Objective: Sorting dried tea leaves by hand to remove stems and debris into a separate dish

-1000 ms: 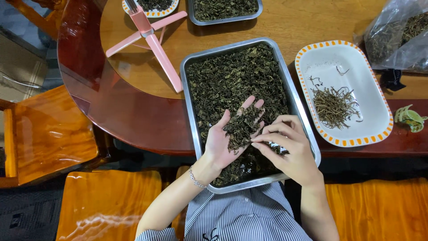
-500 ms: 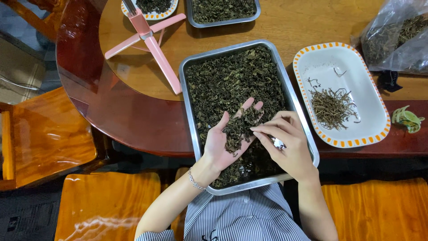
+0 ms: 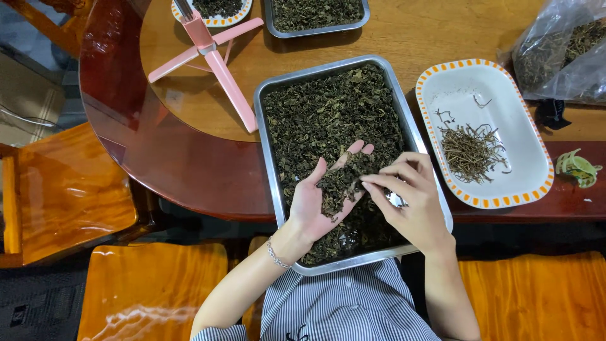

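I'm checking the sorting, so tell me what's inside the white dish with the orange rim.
The white dish holds a small pile of thin brown stems near its left side, with a few stray bits above them. The rest is bare white. Nothing covers the dish, though what lies beneath the pile is hidden.

Wood table [image 3: 404, 38]: steel tray [image 3: 268, 158], white dish [image 3: 505, 189], pink stand [image 3: 214, 57], bag [image 3: 568, 50].

1 clear, crumpled plastic bag [image 3: 562, 53] of dark dried leaves lies at the table's far right corner.
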